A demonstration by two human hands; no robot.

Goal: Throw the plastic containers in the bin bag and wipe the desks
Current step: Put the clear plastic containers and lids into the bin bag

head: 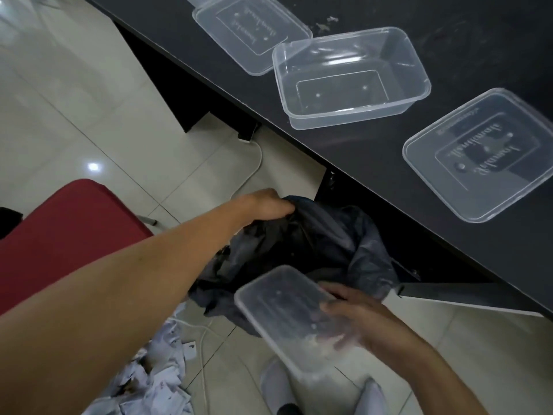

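left hand (266, 203) bunches the rim of the dark bin bag (314, 244) on the floor, right hand (356, 322) grips a clear container (287, 310) with crumbs just over it, while an empty open tub (350, 79) and two lids sit on the black desk (389, 163).

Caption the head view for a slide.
Left hand holds the black bin bag open while right hand brings a clear container to it.

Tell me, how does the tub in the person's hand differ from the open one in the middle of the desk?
The held container is tilted over the black bin bag, gripped by the right hand; the open container sits upright on the desk, untouched. The held one shows some residue; the desk one looks clean. Both are clear, rectangular plastic, without lids.
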